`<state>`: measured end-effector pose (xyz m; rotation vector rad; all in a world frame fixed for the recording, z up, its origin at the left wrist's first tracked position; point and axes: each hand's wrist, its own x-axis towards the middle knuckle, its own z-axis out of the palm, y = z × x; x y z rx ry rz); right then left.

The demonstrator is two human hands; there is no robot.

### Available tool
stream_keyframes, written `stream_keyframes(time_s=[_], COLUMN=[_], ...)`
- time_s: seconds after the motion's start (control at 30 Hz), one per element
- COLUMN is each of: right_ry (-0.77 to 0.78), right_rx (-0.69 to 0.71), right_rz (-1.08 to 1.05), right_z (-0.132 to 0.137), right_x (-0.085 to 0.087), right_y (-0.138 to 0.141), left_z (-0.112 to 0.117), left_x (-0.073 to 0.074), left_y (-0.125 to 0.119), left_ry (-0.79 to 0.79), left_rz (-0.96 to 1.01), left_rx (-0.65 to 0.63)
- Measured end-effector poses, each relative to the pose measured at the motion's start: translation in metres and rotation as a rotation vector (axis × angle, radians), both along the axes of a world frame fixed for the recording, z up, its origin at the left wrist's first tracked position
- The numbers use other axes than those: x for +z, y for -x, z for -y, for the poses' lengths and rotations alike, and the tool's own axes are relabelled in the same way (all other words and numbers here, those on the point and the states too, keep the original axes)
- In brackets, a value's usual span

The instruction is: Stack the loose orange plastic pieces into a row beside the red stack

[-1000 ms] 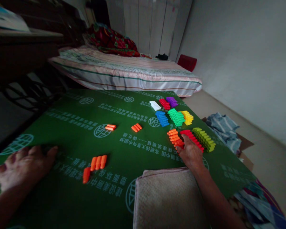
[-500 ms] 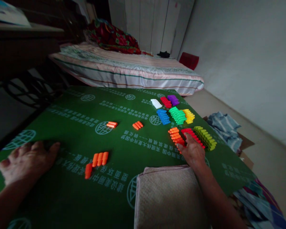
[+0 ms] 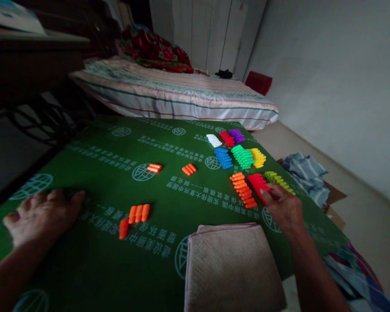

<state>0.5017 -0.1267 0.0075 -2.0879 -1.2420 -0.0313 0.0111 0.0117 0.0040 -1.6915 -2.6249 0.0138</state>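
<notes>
On a green printed mat [image 3: 94, 264], small plastic pieces lie sorted by colour in rows at the right: white [image 3: 213, 140], red [image 3: 226, 138], purple [image 3: 236, 135], blue [image 3: 223, 158], green [image 3: 242, 156], yellow [image 3: 257, 157], orange [image 3: 243, 189], red [image 3: 257, 182] and lime [image 3: 277, 178]. My right hand [image 3: 283, 209] rests over the near ends of the red and lime rows, fingers curled against them. Loose orange pieces lie in small groups [image 3: 138, 213] [image 3: 189, 169] [image 3: 154, 167] on the mat. My left hand [image 3: 42, 215] lies flat at the mat's left, fingers spread, holding nothing.
A folded beige towel [image 3: 230, 266] lies at the near edge. A bed [image 3: 175, 93] with a striped cover stands beyond the mat. Blue cloth [image 3: 307, 171] lies on the floor at the right. Dark furniture [image 3: 32, 65] stands at the left.
My right hand has slid right, from the gap between the orange and red rows to the near ends of the red and lime rows. My left hand has stayed in place.
</notes>
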Motion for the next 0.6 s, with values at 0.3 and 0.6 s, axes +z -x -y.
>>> stream_keyframes(time_s=[0.3, 0.6], right_ry=[0.031, 0.206], right_rx=[0.114, 0.612], right_rz=[0.037, -0.046], right_z=[0.000, -0.017], right_x=[-0.010, -0.016], right_y=[0.016, 0.120], left_z=[0.009, 0.016], left_x=[-0.005, -0.015], left_y=[0.002, 0.005], left_ry=[-0.063, -0.170], left_rz=[0.054, 0.050], left_rx=[-0.056, -0.059])
